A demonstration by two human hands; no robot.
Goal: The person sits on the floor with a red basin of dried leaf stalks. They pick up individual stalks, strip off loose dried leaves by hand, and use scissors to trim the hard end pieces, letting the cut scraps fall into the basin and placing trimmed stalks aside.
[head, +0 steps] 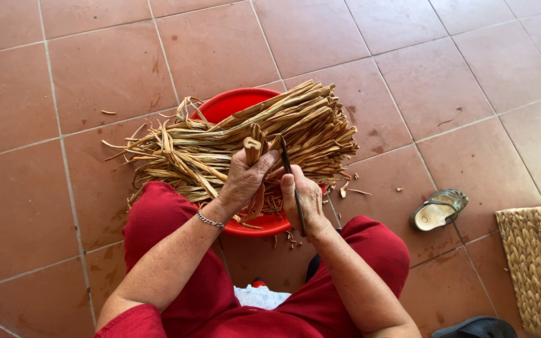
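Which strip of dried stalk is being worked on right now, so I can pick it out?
Start at the red basin heaped with dried stalks. Just in front, the left hand grips one folded stalk upright, unlike the flat-lying rest.

The person wears red clothing [176, 250], short-sleeved, and a silver chain bracelet [210, 221] on the left wrist.

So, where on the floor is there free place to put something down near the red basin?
Bare tiles lie left of the red basin and the dried stalks, and across the far floor beyond them. Another bare patch sits between the stalks and the sandal. It is crowded over the basin, where the left hand and right hand work, and by the woven mat.
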